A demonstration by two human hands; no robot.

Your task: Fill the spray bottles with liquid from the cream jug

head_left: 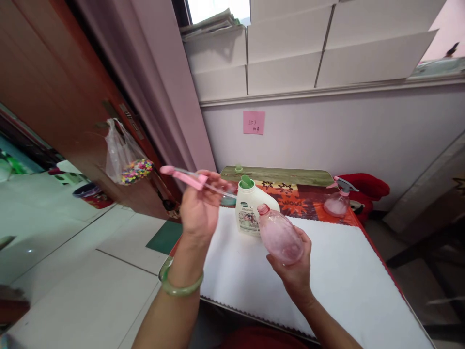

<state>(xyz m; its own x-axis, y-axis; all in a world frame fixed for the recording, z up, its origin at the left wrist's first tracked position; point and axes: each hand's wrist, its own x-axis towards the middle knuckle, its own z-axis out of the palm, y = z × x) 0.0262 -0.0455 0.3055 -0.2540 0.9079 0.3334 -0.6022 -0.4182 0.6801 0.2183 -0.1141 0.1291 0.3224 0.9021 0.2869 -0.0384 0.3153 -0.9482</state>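
My left hand (203,206), raised over the table's left side, grips a pink spray trigger head (187,177) with a thin clear tube pointing right. My right hand (296,266) is wrapped round a translucent pink spray bottle (279,237). That bottle is tilted, its uncapped neck toward the upper left, and its wall looks cloudy. Just behind it a cream detergent jug (247,218) with a green spout stands upright on the table, no cap on it. The pink bottle hides part of the jug's right side.
The table bears a white mat (337,271). Farther back are a second pink spray bottle (337,201), a green wooden-patterned strip (283,174) and a small green cap-like piece (238,167). A red plush item (370,189) sits at the back right. A bag of colourful beads (136,169) hangs on the door.
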